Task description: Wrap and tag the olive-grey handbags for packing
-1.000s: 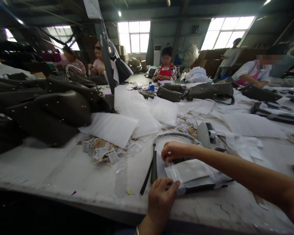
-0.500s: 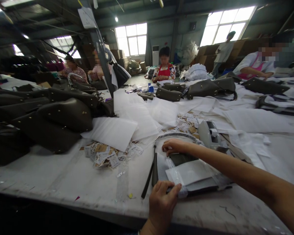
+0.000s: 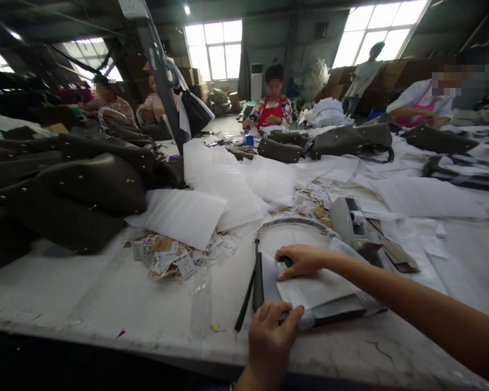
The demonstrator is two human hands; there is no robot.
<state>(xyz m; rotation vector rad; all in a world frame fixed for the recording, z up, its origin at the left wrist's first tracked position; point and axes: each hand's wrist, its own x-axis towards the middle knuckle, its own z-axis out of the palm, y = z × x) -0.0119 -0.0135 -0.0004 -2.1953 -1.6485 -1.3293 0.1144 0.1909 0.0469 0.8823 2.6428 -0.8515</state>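
Presently, the left hand (image 3: pixel 272 331) pinches the near-left corner of a dark olive handbag (image 3: pixel 258 285) partly covered in white sheeting (image 3: pixel 320 290); the right hand (image 3: pixel 303 260) is curled over its far side, grip indeterminable. The handbag lies flat on the white worktable (image 3: pixel 158 317), near a grey tape dispenser (image 3: pixel 344 218).

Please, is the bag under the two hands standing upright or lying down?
Lying down: the bag rests broadside on the table, and its curved handle lies spread beyond the right hand.
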